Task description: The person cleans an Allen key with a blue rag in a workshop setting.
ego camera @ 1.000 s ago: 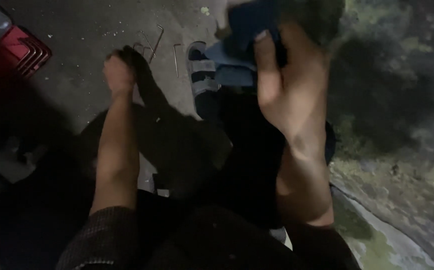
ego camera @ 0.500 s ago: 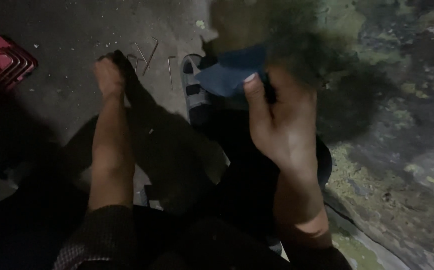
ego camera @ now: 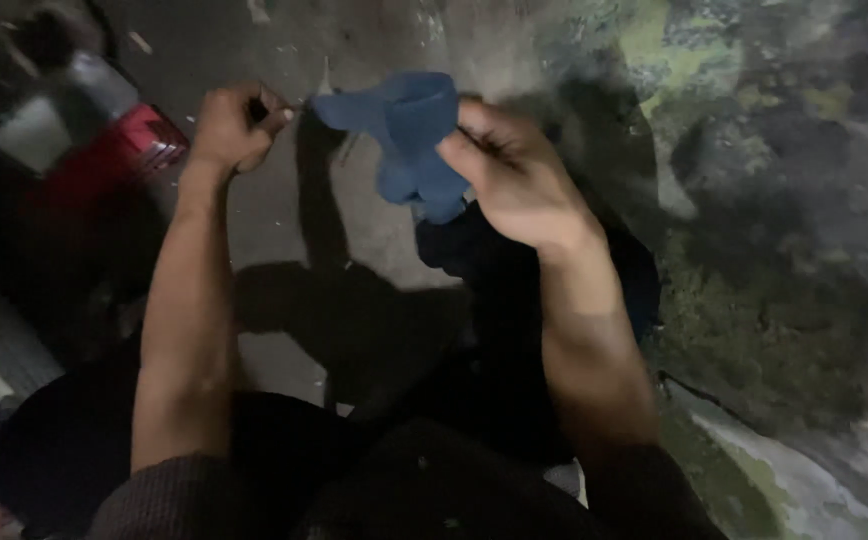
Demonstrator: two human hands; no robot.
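Head view shows the left hand [ego camera: 239,125], earlier down at the floor [ego camera: 354,230], now raised and pinching one end of the blue cloth [ego camera: 404,135] that the right hand [ego camera: 514,175] grips, stretching it between both at chest height.

Cloth [ego camera: 409,140] between left hand [ego camera: 234,125], right hand [ego camera: 514,175]
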